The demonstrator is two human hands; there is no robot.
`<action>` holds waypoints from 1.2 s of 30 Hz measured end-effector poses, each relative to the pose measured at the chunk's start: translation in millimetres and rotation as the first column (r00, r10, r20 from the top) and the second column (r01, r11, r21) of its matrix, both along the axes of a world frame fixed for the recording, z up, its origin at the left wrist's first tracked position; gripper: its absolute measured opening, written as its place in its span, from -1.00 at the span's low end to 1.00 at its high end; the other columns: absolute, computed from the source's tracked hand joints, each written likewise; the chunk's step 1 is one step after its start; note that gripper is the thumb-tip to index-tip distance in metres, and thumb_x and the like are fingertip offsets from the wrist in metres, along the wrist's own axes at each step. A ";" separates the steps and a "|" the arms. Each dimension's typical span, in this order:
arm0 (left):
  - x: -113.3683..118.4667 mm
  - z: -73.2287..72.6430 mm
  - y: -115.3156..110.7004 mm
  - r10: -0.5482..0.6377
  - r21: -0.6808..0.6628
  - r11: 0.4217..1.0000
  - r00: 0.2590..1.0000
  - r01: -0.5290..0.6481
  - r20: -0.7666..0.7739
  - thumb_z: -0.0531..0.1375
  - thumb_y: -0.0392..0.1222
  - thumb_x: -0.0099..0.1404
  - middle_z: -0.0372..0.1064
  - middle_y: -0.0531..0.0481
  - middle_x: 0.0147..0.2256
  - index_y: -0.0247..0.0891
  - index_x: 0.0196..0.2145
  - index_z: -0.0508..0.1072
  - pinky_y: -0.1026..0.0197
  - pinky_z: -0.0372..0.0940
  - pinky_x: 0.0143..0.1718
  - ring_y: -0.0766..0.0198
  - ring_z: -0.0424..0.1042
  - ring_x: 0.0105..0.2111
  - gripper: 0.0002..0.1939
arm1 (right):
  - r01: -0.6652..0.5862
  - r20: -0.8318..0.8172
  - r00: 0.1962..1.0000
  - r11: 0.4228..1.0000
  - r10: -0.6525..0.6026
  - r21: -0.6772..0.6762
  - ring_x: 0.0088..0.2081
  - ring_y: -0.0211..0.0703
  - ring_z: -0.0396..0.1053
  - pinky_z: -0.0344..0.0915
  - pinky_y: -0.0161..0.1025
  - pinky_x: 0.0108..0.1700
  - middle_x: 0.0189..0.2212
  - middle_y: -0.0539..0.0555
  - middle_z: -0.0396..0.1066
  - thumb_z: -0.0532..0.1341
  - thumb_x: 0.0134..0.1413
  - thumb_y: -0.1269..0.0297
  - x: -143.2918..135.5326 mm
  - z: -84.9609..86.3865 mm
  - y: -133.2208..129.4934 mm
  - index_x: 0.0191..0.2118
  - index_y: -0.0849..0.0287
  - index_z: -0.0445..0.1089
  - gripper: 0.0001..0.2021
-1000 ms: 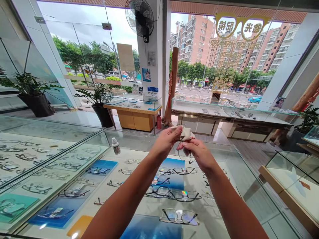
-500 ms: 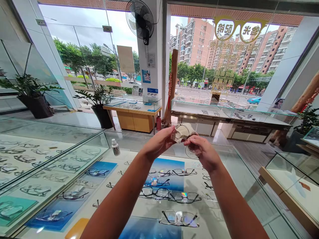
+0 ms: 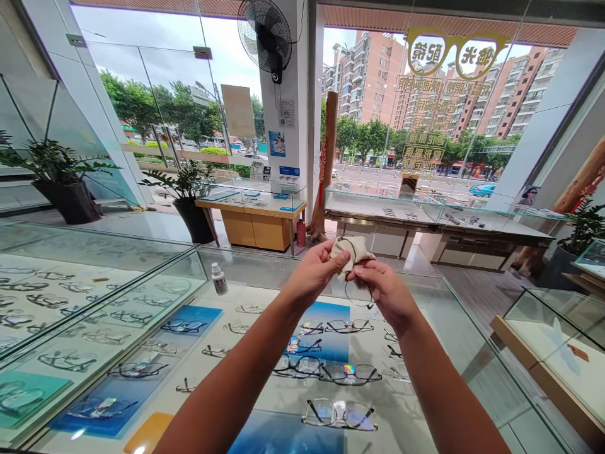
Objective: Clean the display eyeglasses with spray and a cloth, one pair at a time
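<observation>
A pair of thin-framed round eyeglasses [image 3: 360,294] is held up over the glass counter, one lens hanging below my fingers. Behind its other lens bunches a cream cleaning cloth [image 3: 358,246]. My left hand [image 3: 316,270] is closed on the cloth and that lens, with the thumb pressed on the front. My right hand [image 3: 385,287] pinches the frame near its middle; its fingertips also touch the cloth's lower edge. Parts of the frame are hidden by cloth and fingers.
Below my arms is a glass display case [image 3: 278,261] with several rows of eyeglasses [image 3: 350,374] inside. A small white bottle [image 3: 218,279] stands at left on the glass. More display cases [image 3: 255,221] line the windows, and another case [image 3: 562,353] stands at right.
My left thumb has come over the front of the cloth-backed lens. The eyeglasses have tilted, and their free lens hangs slightly lower and further left. My hands are closer together.
</observation>
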State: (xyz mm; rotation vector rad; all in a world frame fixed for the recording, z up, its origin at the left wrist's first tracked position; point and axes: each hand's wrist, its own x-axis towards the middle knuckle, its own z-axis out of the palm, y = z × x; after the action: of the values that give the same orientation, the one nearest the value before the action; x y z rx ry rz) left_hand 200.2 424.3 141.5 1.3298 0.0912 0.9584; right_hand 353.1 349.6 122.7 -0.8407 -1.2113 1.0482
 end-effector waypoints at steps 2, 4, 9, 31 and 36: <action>5.1 -3.3 -3.0 0.050 -0.035 0.998 0.999 -0.050 0.020 0.50 0.06 0.20 0.52 -0.04 -0.34 -0.34 -0.15 0.54 0.28 0.26 -0.40 0.38 0.35 -0.47 -0.54 | 0.020 0.044 0.999 1.000 -0.021 0.007 -0.34 -0.16 0.15 0.09 -0.14 -0.21 -0.41 0.05 0.47 0.37 0.06 0.14 -1.9 -1.8 0.7 -0.42 0.10 0.63 -0.83; 10.1 -7.1 -5.7 0.110 -0.055 0.993 0.994 -0.108 0.025 0.48 0.12 0.20 0.48 0.01 -0.39 -0.32 -0.18 0.51 0.32 0.20 -0.49 0.41 0.30 -0.53 -0.52 | 0.044 0.098 0.994 0.999 -0.046 0.019 -0.35 -0.15 0.14 0.08 -0.14 -0.22 -0.45 0.04 0.41 0.36 0.04 0.15 -4.8 -2.8 1.0 -0.45 0.10 0.62 -0.83; 16.7 -13.1 -7.6 0.263 -0.055 0.964 0.963 -0.260 0.053 0.38 0.25 0.28 0.35 0.13 -0.53 -0.27 -0.31 0.44 0.33 0.05 -0.61 0.48 0.14 -0.65 -0.51 | 0.071 0.178 0.981 0.997 -0.075 0.029 -0.36 -0.15 0.12 0.09 -0.15 -0.26 -0.47 0.03 0.36 0.34 0.05 0.15 -12.3 -1.1 -0.6 -0.46 0.08 0.63 -0.82; 13.5 -16.1 1.3 0.316 -0.027 0.949 0.947 -0.315 0.063 0.39 0.24 0.28 0.44 0.01 -0.44 -0.30 -0.36 0.51 0.29 0.25 -0.37 0.35 0.34 -0.44 -0.52 | 0.063 0.190 0.979 0.998 -0.067 0.024 -0.34 -0.13 0.16 0.11 -0.13 -0.23 -0.41 0.05 0.46 0.36 0.05 0.13 -6.4 -2.3 1.1 -0.43 0.07 0.67 -0.82; 7.9 -10.0 5.8 0.210 -0.013 0.978 0.975 -0.210 0.068 0.42 0.22 0.25 0.48 -0.02 -0.40 -0.33 -0.31 0.57 0.28 0.30 -0.30 0.33 0.38 -0.39 -0.52 | 0.070 0.113 0.991 0.997 -0.072 0.025 -0.34 -0.14 0.15 0.11 -0.14 -0.22 -0.38 0.09 0.52 0.37 0.02 0.15 1.1 2.5 0.0 -0.44 0.09 0.66 -0.83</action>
State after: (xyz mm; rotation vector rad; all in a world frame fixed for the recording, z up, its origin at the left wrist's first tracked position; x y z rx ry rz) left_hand 208.1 430.0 131.5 1.2986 0.1845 1.1813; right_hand 354.2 349.6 125.2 -0.9307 -1.2763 0.9389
